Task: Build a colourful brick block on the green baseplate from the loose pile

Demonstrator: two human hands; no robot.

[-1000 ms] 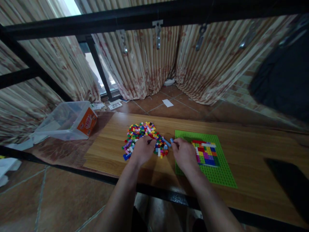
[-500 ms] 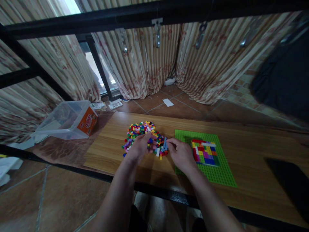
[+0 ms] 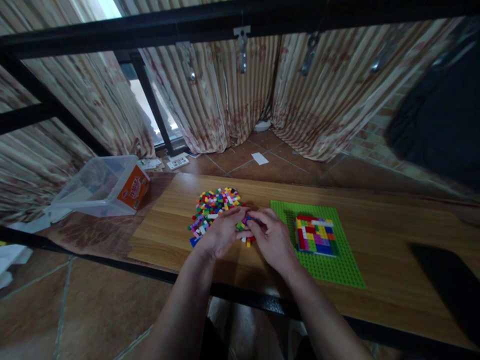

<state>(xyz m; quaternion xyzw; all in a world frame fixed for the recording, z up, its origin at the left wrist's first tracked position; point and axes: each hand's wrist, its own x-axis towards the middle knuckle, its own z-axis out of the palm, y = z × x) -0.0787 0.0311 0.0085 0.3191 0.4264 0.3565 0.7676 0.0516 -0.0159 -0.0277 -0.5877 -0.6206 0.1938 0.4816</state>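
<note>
1. Just below the centre of the frame, the left hand (image 3: pixel 224 231) has its fingers curled around a few small bricks (image 3: pixel 241 226), green and purple among them.
2. The right hand (image 3: pixel 273 239) meets it there, fingers bent in at those bricks; whether they grip one I cannot tell.
3. Left of centre, the loose brick pile (image 3: pixel 215 202) lies on the desk (image 3: pixel 161 227).
4. Right of centre, a multicoloured brick block (image 3: pixel 317 236) sits on the green baseplate (image 3: pixel 333 275).
</note>
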